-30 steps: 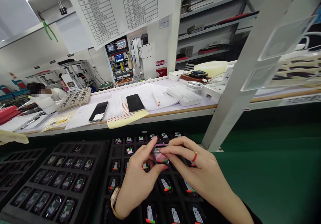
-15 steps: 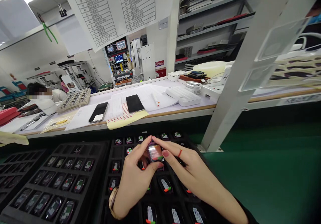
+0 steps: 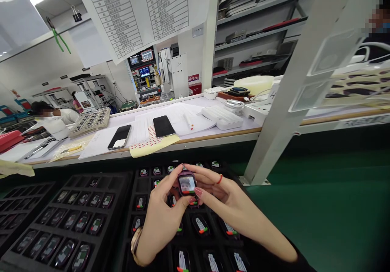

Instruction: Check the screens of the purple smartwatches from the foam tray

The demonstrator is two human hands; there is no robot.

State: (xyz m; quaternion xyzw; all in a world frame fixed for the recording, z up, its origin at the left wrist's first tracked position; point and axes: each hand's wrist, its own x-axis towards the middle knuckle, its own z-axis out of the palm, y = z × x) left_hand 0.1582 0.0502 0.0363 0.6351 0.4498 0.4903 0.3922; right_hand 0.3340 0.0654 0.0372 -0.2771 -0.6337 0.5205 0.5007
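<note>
Between my two hands I hold a smartwatch, its lit screen tilted up toward me and showing a picture with a red and green strip below. My left hand grips its left side, thumb at the lower edge. My right hand closes on the right side, thumb by the screen's lower right corner. The forefingers meet at the watch's top edge. Right below lies a black foam tray with several watches in its slots, many with lit screens; my hands cover part of it.
Another black tray with several watches stands at the left. Beyond the trays runs a bench shelf with two phones, papers and a white power strip. A metal post rises at the right. A person sits at the far left.
The watch has tipped slightly, so its screen shows a picture where glare lay before. My right thumb has shifted a little down and left along the screen's edge.
</note>
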